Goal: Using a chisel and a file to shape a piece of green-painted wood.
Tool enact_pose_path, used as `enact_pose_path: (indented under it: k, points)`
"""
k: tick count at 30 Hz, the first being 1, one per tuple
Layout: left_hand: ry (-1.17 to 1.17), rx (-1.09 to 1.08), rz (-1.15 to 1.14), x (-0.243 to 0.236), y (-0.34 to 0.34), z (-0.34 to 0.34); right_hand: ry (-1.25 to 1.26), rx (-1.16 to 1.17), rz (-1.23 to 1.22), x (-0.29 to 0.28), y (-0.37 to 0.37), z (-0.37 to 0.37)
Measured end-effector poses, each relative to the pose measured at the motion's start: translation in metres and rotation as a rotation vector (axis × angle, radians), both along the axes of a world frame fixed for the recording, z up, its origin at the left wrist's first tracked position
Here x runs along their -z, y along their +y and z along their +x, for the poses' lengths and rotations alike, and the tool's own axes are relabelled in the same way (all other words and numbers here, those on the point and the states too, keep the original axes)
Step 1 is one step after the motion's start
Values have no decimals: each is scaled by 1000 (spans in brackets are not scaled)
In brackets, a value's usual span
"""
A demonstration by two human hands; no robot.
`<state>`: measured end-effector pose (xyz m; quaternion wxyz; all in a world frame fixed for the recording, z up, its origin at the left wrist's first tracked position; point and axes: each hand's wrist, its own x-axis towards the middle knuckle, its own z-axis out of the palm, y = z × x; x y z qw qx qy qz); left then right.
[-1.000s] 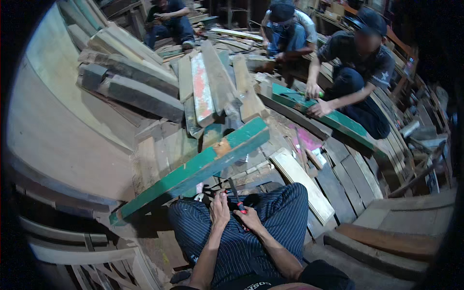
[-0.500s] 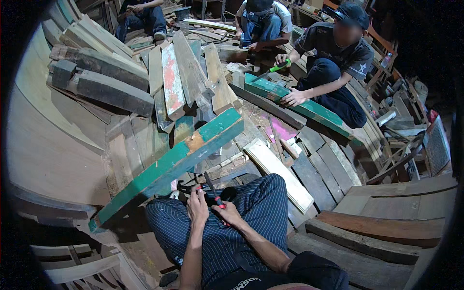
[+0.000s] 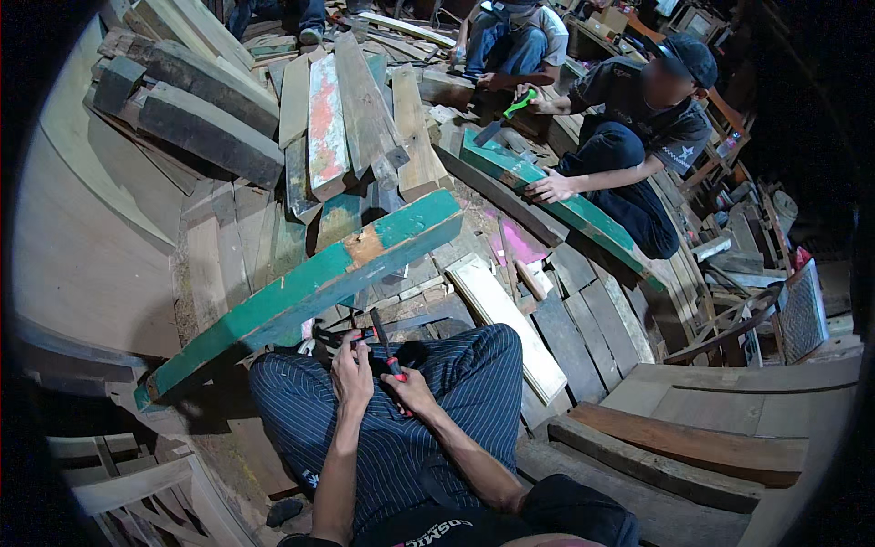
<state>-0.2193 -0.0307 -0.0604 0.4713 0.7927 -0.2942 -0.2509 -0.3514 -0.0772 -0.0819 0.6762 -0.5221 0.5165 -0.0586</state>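
Above my lap, my right hand (image 3: 410,392) is closed around the red and black handle of a chisel-like tool (image 3: 380,332), its dark blade pointing up and away. Beside it on the left, my left hand (image 3: 352,374) has bent fingers closed at a dark tool with an orange-red band (image 3: 366,335); its full shape is hidden among dark things by my knee. Just beyond both hands, a green-painted beam (image 3: 301,284) lies slantwise, its far end up on the right. A bare wood patch shows on its top face. Neither hand touches the beam.
A co-worker (image 3: 638,137) crouches at the far right, one hand on another green beam (image 3: 583,214), the other holding a green-handled tool (image 3: 519,103). Stacked timber (image 3: 365,109) fills the far middle. A pale board (image 3: 506,324) lies right of my knee. Curved panels (image 3: 100,264) stand left.
The view has shifted slightly, so the scene sits a little differently. My hands keep their holds above my lap. The co-worker's green-handled tool has turned and its handle is raised.
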Motion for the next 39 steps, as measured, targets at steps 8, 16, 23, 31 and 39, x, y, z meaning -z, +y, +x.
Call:
enact_pose_path:
  k: [8,16,23,31,39]
  points:
    - [6,6,7,1,-1,2,-25,3,-5,3,0,1]
    - [-12,-19,-60,5,-2,1,-2,-7,-42,3,-2,-1]
    - [-143,-14,-111,14,-1,1,5,-14,-32,-2,0,0]
    - [15,-26,-71,11,-1,2,3,-22,-53,10,-1,0]
    - [-111,-34,-71,12,-1,3,22,-36,-59,6,-1,2]
